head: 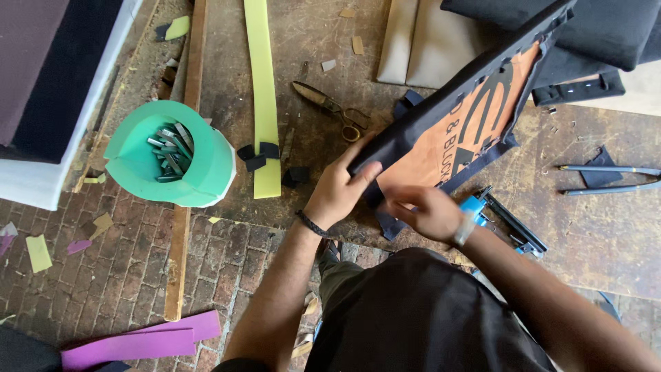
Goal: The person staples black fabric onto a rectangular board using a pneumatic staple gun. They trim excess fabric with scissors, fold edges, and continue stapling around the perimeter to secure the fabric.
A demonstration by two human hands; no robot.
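While left hand [341, 189] fingers clamp panel [454, 131] edge, right hand [427, 210], 3 o'clock, closed on fabric; keep taut.

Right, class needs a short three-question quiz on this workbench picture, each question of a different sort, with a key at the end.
1. True or false: the scissors lie on the workbench, touched by neither hand.
2. What fills the green container? A) metal strips B) purple foam C) buttons
3. Which hand presses down on the dark top edge of the fabric-covered panel?

Key
1. True. They lie apart, above the left hand.
2. A. Grey metal strips stand inside it.
3. The left hand; the right hand is at the panel's lower edge, by its orange underside. Whether its fingers pinch the cloth cannot be told.
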